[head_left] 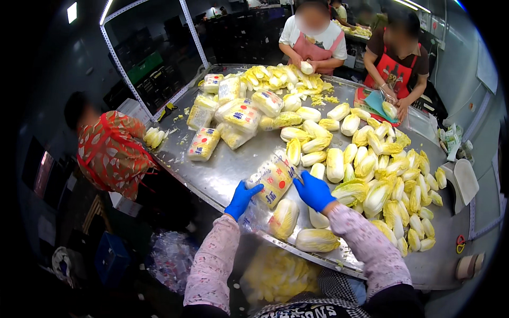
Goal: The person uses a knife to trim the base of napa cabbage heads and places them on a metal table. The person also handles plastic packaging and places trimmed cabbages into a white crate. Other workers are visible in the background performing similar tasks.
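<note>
The left hand (242, 199) and right hand (315, 191) grip a clear bag (273, 179) printed with blue lettering (270, 197) and red dot (281, 185).

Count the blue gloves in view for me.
2: one on the left hand, at the left side of the printed bag; the other on the right hand, at its right side. Background ones could be hidden.

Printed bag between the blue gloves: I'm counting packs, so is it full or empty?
Full: the printed bag, between the left hand and right hand, looks plump, with yellowish contents showing through its film.
</note>
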A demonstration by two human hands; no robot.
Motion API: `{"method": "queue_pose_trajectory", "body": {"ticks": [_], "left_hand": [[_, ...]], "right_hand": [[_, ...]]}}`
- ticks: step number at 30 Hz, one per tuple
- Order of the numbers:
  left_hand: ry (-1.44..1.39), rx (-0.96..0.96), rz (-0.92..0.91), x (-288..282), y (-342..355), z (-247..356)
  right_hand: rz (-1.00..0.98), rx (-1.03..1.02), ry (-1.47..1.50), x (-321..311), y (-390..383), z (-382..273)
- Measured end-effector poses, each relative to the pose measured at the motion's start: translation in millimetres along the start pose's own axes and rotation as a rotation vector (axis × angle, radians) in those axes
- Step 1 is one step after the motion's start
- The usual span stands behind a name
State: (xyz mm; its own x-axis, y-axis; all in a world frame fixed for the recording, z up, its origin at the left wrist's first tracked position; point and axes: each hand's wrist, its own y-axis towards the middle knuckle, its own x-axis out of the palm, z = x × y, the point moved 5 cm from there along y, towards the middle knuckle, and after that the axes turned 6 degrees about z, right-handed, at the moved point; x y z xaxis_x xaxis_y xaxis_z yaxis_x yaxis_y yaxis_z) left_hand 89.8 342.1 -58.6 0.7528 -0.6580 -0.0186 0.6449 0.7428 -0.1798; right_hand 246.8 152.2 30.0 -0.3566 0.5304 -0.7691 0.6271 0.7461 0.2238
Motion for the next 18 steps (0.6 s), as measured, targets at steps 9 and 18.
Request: {"method": "queue_pose_trajectory", "body": {"ticks": [9, 18], "left_hand": [[-0.09, -0.049, -0.115, 10.7, 2.5, 8.3], [-0.057, -0.002, -0.028, 16.4, 17.7, -17.0]], "right_hand": [[-0.177, 0.04, -0.217, 32.8, -37.9, 73.2], [-0.249, -0.011, -0.013, 42.4, -17.1, 4.2]]}}
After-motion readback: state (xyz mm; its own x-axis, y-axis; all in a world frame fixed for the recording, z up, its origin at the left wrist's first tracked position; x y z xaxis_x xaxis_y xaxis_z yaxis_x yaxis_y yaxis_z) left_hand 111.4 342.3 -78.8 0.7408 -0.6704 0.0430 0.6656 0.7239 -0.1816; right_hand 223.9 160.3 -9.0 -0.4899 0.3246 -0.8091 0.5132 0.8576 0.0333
